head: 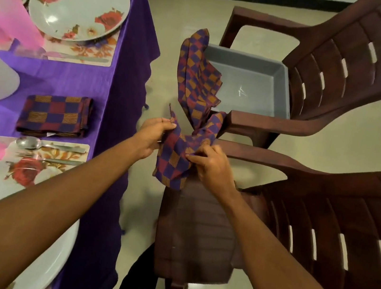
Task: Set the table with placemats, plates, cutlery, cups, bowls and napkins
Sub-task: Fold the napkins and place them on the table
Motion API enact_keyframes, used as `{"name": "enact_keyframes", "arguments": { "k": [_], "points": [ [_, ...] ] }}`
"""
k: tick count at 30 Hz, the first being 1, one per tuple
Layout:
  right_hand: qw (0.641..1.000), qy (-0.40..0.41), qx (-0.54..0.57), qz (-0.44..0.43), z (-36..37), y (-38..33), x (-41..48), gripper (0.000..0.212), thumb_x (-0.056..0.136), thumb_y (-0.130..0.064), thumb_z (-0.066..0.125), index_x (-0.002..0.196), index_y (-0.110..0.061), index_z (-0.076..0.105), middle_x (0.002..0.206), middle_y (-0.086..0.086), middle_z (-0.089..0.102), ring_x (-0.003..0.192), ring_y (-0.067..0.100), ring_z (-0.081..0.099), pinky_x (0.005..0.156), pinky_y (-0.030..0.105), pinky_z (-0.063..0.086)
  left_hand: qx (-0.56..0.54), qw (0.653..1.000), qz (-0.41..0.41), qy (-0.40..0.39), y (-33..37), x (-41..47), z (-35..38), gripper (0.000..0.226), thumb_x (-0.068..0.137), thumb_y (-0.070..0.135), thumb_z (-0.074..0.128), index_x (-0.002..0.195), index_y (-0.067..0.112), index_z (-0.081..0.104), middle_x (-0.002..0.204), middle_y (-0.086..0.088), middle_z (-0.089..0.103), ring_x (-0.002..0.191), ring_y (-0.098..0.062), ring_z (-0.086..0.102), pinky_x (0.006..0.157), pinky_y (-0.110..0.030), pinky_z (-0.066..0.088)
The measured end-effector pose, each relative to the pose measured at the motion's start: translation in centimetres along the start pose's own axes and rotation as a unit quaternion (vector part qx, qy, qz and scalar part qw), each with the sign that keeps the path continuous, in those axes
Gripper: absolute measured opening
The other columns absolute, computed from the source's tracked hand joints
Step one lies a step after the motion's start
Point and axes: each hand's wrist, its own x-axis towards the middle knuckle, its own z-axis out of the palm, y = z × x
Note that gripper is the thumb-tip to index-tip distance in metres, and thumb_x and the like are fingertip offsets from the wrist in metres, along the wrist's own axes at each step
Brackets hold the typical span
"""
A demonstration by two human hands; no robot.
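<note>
Both hands, left (152,135) and right (211,165), pinch a checked cloth napkin (176,162) beside the set worktop (117,97).

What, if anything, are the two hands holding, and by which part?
Both hold a checked purple, red and orange cloth napkin: left hand pinches its left edge, right hand its right side.
</note>
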Motion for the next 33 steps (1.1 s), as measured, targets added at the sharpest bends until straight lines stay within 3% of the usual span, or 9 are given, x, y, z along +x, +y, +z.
{"name": "enact_keyframes", "arguments": {
  "k": [5,9,14,20,22,25,27,29,33],
  "points": [
    [0.998,0.053,-0.007,-0.016,0.1,-2.0,-0.9,0.022,0.078,-0.016,0.083,0.099,-0.013,0.078,0.1,0.009,0.068,0.083,0.029,0.056,0.065,0.039,0.049,-0.062,0.989,-0.115,-0.068,-1.1,-1.3,-1.6,0.035,0.088,0.038,0.062,0.106,0.009,0.067,0.104,-0.011,0.073,0.101,-0.029,0.068,0.096,-0.046,0.053],
    [0.999,0.032,-0.022,-0.037,0.8,-3.9,-3.0,0.023,0.079,-0.022,0.083,0.1,-0.014,0.077,0.098,0.008,0.067,0.082,0.028,0.057,0.064,0.037,0.047,0.016,0.988,-0.152,-0.012,-3.3,-2.6,-1.3,0.035,0.097,0.032,0.06,0.122,0.007,0.064,0.106,-0.012,0.074,0.091,-0.026,0.072,0.072,-0.041,0.059],
    [0.996,0.045,0.036,0.066,1.5,-4.6,-6.6,0.025,0.086,-0.021,0.078,0.109,-0.014,0.075,0.097,0.003,0.065,0.084,0.02,0.055,0.065,0.036,0.052,0.051,0.997,-0.017,0.049,-4.3,-4.2,-1.2,0.027,0.101,0.03,0.054,0.118,0.012,0.064,0.106,-0.006,0.074,0.102,-0.026,0.07,0.084,-0.042,0.057],
    [0.988,0.037,0.101,0.115,-0.5,-6.2,-7.5,0.031,0.076,-0.014,0.061,0.102,-0.018,0.077,0.088,-0.002,0.066,0.079,0.019,0.056,0.068,0.035,0.052,0.15,0.979,0.106,-0.082,-1.5,-9.2,-0.5,0.014,0.099,0.016,0.057,0.107,0.013,0.068,0.101,-0.006,0.075,0.091,-0.02,0.073,0.084,-0.033,0.058],
    [0.954,0.07,0.185,0.224,-1.6,-6.8,-6.1,0.033,0.075,-0.012,0.058,0.102,-0.021,0.077,0.088,-0.005,0.066,0.084,0.017,0.059,0.077,0.038,0.055,0.192,0.965,0.122,-0.127,0.1,-10.8,-0.5,0.011,0.097,0.012,0.059,0.101,0.012,0.069,0.093,-0.004,0.075,0.083,-0.018,0.073,0.079,-0.029,0.058],
    [0.853,0.095,0.385,0.339,-5.0,-7.5,-2.8,0.048,0.083,0.005,0.065,0.125,-0.019,0.066,0.118,-0.005,0.065,0.112,0.012,0.059,0.099,0.038,0.054,0.231,0.952,0.132,-0.15,2.8,-13.1,-0.8,0.01,0.094,0.011,0.061,0.094,0.013,0.07,0.086,0.0,0.075,0.079,-0.016,0.071,0.08,-0.03,0.054],
    [0.832,0.054,0.466,0.296,-7.6,-7.8,-0.6,0.066,0.084,0.015,0.063,0.142,-0.014,0.051,0.139,0.003,0.056,0.127,0.013,0.05,0.091,0.024,0.056,0.255,0.944,0.135,-0.161,4.7,-14.8,-1.1,0.012,0.087,0.019,0.066,0.096,0.012,0.07,0.089,-0.002,0.075,0.082,-0.019,0.07,0.081,-0.034,0.053],
    [0.835,-0.034,0.485,0.258,-9.5,-7.8,1.1,0.069,0.081,0.02,0.059,0.14,-0.013,0.051,0.138,0.007,0.057,0.125,0.013,0.051,0.088,0.024,0.056,0.275,0.936,0.134,-0.177,6.3,-16.5,-1.6,0.032,0.075,0.026,0.069,0.102,0.007,0.07,0.098,-0.01,0.075,0.089,-0.025,0.07,0.084,-0.038,0.054],
    [0.861,-0.218,0.402,0.224,-11.0,-8.2,1.1,0.013,0.082,0.009,0.055,0.087,0.004,0.067,0.089,0.017,0.068,0.085,0.029,0.062,0.077,0.037,0.051,0.312,0.919,0.17,-0.172,8.8,-18.8,-2.4,0.029,0.08,0.022,0.07,0.102,0.002,0.071,0.1,-0.012,0.075,0.091,-0.026,0.072,0.085,-0.036,0.057]
  ]
}}
